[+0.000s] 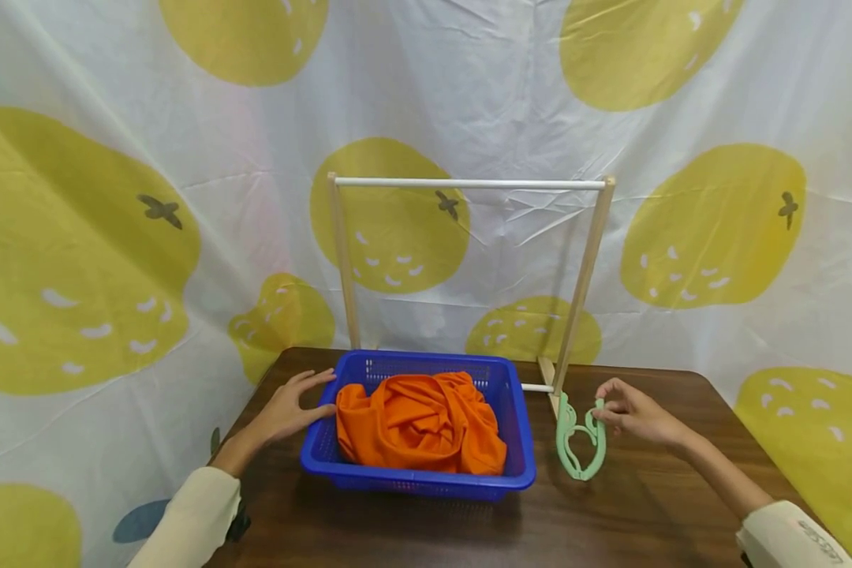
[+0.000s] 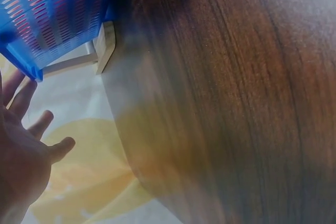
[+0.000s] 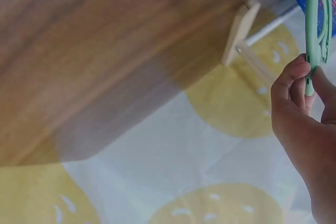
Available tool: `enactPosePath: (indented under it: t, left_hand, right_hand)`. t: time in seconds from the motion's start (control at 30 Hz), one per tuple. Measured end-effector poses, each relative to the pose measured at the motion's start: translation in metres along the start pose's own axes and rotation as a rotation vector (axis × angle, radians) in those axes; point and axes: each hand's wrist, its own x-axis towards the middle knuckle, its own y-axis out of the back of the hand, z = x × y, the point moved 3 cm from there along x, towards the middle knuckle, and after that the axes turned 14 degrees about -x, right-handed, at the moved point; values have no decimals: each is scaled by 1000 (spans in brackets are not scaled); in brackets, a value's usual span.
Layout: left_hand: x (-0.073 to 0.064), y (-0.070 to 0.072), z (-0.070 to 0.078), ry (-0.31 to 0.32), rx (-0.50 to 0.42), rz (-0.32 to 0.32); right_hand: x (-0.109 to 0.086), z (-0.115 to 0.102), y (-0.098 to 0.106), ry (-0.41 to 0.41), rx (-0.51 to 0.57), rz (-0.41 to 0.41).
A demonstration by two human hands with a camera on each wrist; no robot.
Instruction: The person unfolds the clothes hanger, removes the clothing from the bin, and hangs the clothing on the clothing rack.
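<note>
A blue plastic basket (image 1: 426,483) sits on the dark wooden table with a bundled orange cloth (image 1: 426,426) inside. At the basket's left rim is my left hand (image 1: 294,410), fingers spread and fingertips right at the edge. The left wrist view shows that hand (image 2: 26,135) below the perforated basket wall (image 2: 58,14), its fingers apart. To the right of the basket, my right hand (image 1: 632,412) pinches one end of a light green folding clothes hanger (image 1: 575,472), folded into a loop. Thumb and fingers of the right hand (image 3: 302,103) meet on the hanger (image 3: 313,24) in the right wrist view.
Behind the basket stands a rack with a white top bar (image 1: 468,184) and wooden posts (image 1: 584,276); its right foot (image 1: 545,369) rests on the table (image 1: 653,489). A white curtain (image 1: 525,95) with yellow fruit prints hangs at the back and sides.
</note>
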Motion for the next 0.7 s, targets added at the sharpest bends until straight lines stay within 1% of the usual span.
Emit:
enactPosePath:
  t: [0.13,0.2,0.37,0.43,0.57,0.7]
  left_hand:
    - [2,1,1,-10,14,-2]
    - [3,1,2,-21,21,-2]
    - [5,1,5,-55,28,-2]
    - [6,2,6,-63,30,-3]
    - [9,2,10,-80,42,-6]
    - [12,2,17,-104,43,-17]
  right_hand:
    - [11,-13,11,14,-21,-4]
    - [17,-19,15,35,-29,-11]
    - [31,-34,24,58,-2,-19]
    - [37,-40,25,42,3,-9]
    - [46,-51,27,25,-35,20]
    - [54,-63,27,50,-49,46]
